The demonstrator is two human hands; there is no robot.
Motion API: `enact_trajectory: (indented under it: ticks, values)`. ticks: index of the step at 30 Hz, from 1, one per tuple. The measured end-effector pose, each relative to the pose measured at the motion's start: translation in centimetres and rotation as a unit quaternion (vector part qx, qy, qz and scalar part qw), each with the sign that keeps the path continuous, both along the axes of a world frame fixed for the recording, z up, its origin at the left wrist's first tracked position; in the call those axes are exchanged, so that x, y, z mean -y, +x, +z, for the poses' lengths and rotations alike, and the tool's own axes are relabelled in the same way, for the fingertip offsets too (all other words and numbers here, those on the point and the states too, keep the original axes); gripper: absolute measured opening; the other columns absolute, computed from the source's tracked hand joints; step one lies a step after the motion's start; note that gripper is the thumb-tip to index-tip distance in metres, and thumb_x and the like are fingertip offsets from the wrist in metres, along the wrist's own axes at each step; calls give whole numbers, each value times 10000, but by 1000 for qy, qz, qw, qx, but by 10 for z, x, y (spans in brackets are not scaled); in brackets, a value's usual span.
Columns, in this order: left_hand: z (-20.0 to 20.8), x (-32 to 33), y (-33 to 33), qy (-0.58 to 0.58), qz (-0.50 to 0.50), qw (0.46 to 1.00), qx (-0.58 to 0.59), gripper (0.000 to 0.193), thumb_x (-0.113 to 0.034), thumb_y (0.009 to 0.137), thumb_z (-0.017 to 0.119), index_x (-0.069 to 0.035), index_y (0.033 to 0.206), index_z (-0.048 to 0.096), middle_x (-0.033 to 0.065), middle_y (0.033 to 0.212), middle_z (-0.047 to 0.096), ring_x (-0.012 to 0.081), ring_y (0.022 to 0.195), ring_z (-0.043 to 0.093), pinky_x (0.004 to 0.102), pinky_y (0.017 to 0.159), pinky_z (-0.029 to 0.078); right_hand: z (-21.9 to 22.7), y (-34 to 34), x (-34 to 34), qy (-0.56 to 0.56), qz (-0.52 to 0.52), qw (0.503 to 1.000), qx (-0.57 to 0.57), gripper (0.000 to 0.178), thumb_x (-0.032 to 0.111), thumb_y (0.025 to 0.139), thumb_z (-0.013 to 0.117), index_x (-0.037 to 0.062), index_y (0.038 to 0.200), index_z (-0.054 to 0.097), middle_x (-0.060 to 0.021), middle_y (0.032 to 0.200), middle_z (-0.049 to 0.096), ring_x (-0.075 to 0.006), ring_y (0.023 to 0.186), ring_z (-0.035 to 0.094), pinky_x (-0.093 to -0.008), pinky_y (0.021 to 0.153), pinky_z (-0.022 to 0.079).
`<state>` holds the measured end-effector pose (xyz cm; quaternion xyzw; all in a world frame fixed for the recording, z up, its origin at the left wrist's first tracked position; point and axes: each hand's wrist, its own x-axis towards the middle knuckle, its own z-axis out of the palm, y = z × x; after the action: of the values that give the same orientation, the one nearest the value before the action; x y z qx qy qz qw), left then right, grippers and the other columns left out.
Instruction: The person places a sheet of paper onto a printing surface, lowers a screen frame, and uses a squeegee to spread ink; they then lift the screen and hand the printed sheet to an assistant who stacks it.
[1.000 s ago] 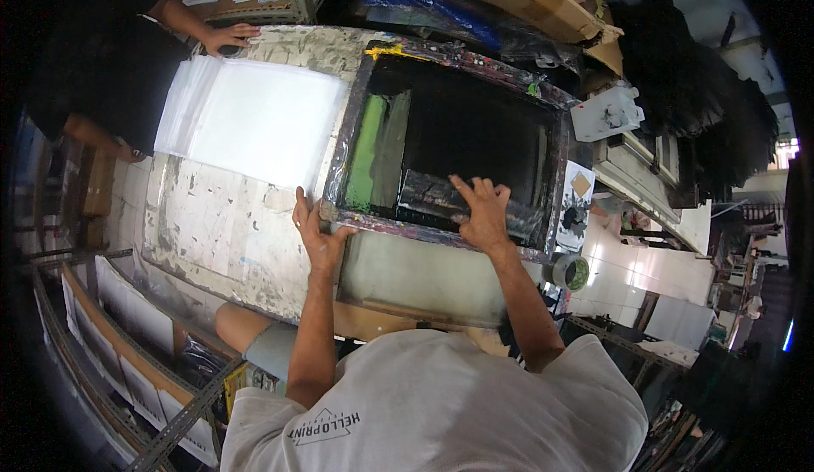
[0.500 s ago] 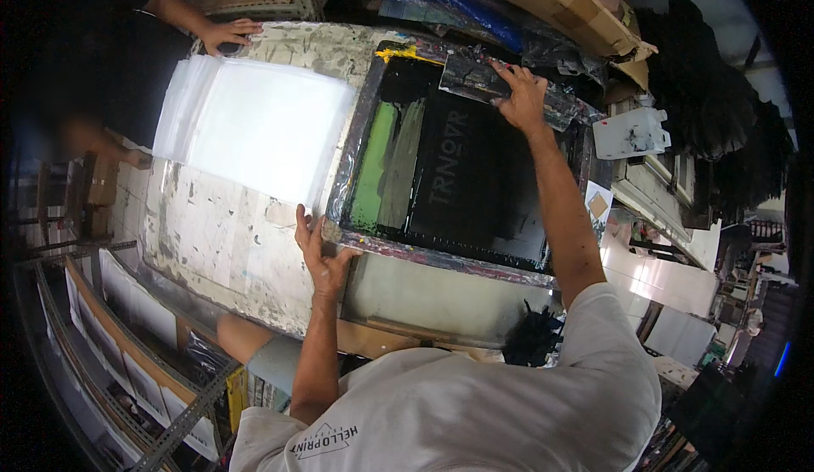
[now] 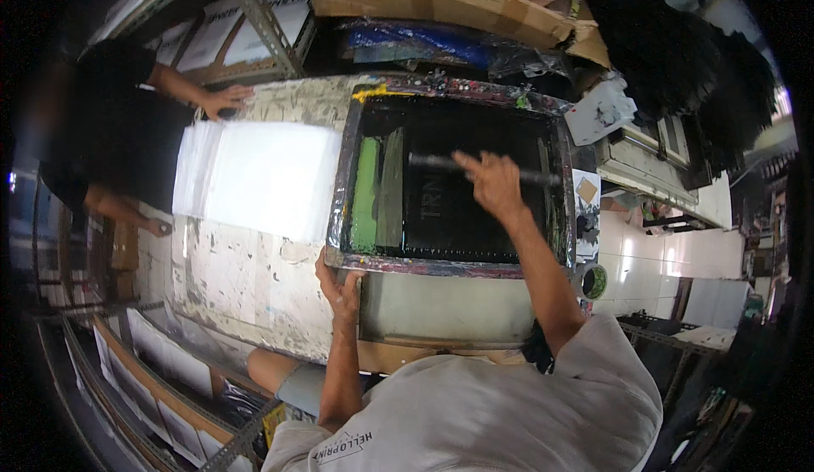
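Squeegee point(image 3: 483, 169) on screen frame point(image 3: 449, 175), sheets point(image 3: 263, 179) left of it, both on table point(image 3: 246, 285).

Daylight glares off white sheets point(image 3: 263, 179) at 9 o'clock and tiles at 3 o'clock; fisheye bending darkens the rim, and the moving right hand point(image 3: 492, 185) blurs slightly.

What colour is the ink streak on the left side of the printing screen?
Bright green ink streak, beside a duller olive band on the printing screen; head view shows it.
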<state>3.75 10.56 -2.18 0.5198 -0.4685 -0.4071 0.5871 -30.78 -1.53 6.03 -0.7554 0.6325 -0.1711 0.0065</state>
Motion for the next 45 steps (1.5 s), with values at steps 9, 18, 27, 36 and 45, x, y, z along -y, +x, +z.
enact_trajectory:
  ticks: [9, 18, 27, 36, 45]
  values:
    - [69, 35, -11, -75, 102, 988, 86, 814, 26, 745, 739, 44, 1482, 393, 185, 1466, 471, 293, 1368, 423, 414, 1177, 281, 113, 29, -118, -92, 73, 993, 33, 574, 352, 741, 772, 242, 1297, 681, -147, 875, 622, -291, 812, 622, -415, 698, 469]
    - [141, 118, -52, -127, 43, 987, 88, 516, -41, 880, 715, -22, 1334, 472, 99, 1145, 597, 209, 1026, 539, 357, 921, 434, 226, -5, -14, -201, 63, 978, 1, 634, 421, 678, 860, 201, 1254, 715, -178, 823, 697, -338, 718, 672, -452, 695, 515]
    - [1, 53, -103, -50, 68, 856, 510, 266, -133, 827, 779, 3, 1012, 646, 175, 1038, 638, 352, 956, 606, 446, 816, 493, 249, -19, 44, -163, 25, 986, 20, 541, 480, 705, 844, 136, 1118, 778, -144, 868, 747, -274, 773, 729, -404, 768, 573]
    - [10, 62, -118, 87, 49, 980, 173, 103, -62, 899, 676, 21, 902, 616, 120, 766, 629, 257, 663, 591, 366, 648, 481, 253, -21, 49, -170, 42, 984, 18, 488, 412, 748, 847, 142, 1146, 768, -110, 906, 773, -206, 722, 737, -341, 706, 588]
    - [50, 83, -37, 78, 102, 991, -23, 110, -104, 953, 681, -72, 867, 619, -39, 763, 579, 51, 648, 479, 222, 576, 389, 251, -24, 53, -172, 44, 984, 4, 551, 457, 712, 858, 123, 1141, 769, -123, 964, 767, -246, 806, 731, -382, 788, 562]
